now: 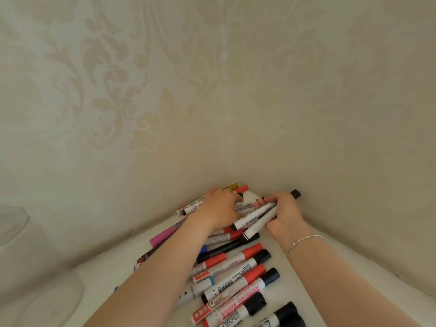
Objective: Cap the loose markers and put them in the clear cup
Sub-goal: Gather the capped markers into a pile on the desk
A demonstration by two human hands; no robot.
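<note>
While both hands gather markers at the far corner, nothing has reached the cup.
Right hand [284,212] curls round a bundle of markers [256,214], long axes slanting from near-left to far-right; left hand [220,207] presses the pile [233,267] on the bench [292,279]. Next, I judge: check caps, carry to the clear cup [11,223], far left.

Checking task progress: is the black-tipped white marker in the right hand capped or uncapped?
Capped: the white marker's black cap sticks out past the right hand, whose fingers curl round a bundle of white markers.
</note>
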